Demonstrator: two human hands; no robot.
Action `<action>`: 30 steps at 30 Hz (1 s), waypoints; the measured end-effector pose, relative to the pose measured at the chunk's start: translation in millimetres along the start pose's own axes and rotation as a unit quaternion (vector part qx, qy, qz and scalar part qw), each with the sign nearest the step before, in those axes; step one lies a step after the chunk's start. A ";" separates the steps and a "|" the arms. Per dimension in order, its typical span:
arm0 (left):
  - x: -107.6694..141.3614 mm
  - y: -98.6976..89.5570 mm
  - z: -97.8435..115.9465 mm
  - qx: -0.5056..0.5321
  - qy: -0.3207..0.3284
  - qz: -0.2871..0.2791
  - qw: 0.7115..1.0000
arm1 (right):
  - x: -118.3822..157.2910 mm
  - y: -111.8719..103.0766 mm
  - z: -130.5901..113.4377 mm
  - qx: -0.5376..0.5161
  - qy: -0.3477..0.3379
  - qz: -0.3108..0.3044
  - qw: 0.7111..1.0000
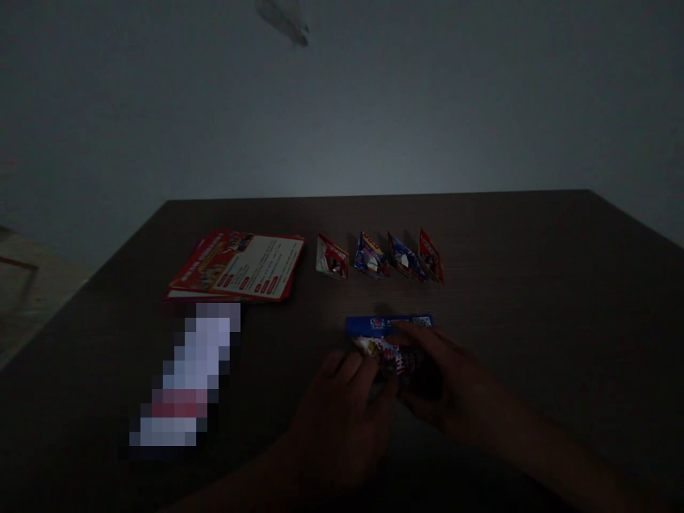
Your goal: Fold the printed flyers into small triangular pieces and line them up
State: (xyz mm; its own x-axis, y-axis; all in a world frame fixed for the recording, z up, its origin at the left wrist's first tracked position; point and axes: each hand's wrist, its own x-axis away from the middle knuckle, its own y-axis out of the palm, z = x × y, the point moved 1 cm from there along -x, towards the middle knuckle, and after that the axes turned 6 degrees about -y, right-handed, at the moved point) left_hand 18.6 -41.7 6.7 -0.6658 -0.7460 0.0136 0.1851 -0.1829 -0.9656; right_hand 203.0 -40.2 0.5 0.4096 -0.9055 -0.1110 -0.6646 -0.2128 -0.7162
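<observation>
The blue piece [389, 324] lies on the dark tabletop [524, 306], with both hands on it. The left hand [345, 402] has its fingers curled over the near left part, gripping it; the right hand [454, 377] curves around the right side, fingers on top and thumb lower down, seemingly holding it too. The light is dim, so the exact fingertip contact cannot be told.

Beyond the blue piece is a row of four small angular pieces: a red-and-white one [332, 258], two mostly blue ones [371, 256] [407, 259] and a red one [430, 255]. They sit apart from the hands, near one another. Beyond and to the left of the blue piece is a stack [240, 267] of flat printed cards; left of it, a pixelated strip [184, 377], its content unreadable.

As for progress, the four in the row look finished and set out. The blue piece seems partway: its far strip lies flat, while the rest looks bent. The stack appears unworked; its count cannot be told.
</observation>
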 end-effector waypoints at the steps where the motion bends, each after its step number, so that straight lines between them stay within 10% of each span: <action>1: 0.1 -0.6 0.9 0.000 -0.006 -0.004 1.000 | -0.2 0.3 0.3 -0.001 0.002 0.000 1.000; 30: 2.4 -18.2 -12.3 -0.096 -0.138 -0.028 0.985 | 3.0 3.4 4.1 -0.008 0.017 0.013 1.000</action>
State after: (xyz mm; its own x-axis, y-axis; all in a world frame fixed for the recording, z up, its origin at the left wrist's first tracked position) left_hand 4.7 -32.2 21.1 -0.4447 -0.8886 0.1127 -0.0046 -0.1236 -0.9923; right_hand 204.5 -42.1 -5.1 0.3705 -0.9227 -0.1063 -0.6854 -0.1944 -0.7017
